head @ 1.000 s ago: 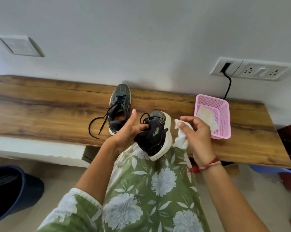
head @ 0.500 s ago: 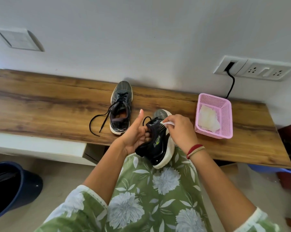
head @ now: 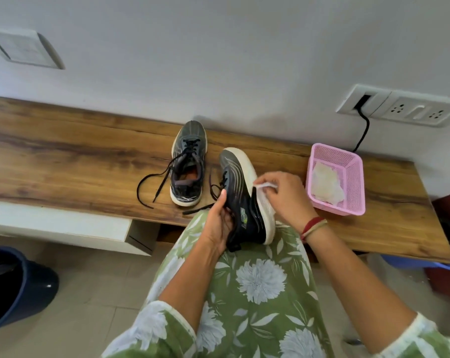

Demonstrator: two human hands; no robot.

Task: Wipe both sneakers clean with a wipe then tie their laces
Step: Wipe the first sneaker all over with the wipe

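A black sneaker with a white sole (head: 240, 200) rests tilted on my lap, toe pointing to the wall. My left hand (head: 218, 223) grips it at the collar, thumb up by the laces. My right hand (head: 285, 197) pinches a white wipe (head: 264, 186) and presses it on the sneaker's white sole edge. The second sneaker (head: 189, 164) stands upright on the wooden bench (head: 76, 161), its black laces untied and trailing left.
A pink mesh basket (head: 348, 202) with more wipes sits on the bench at the right. A wall socket with a black cable (head: 364, 130) is above it. A dark blue bin (head: 14, 288) stands on the floor at the left.
My right hand brought the wipe from the side onto the sneaker, then slid it to the sole edge. The held sneaker's toe has tipped toward the wall.
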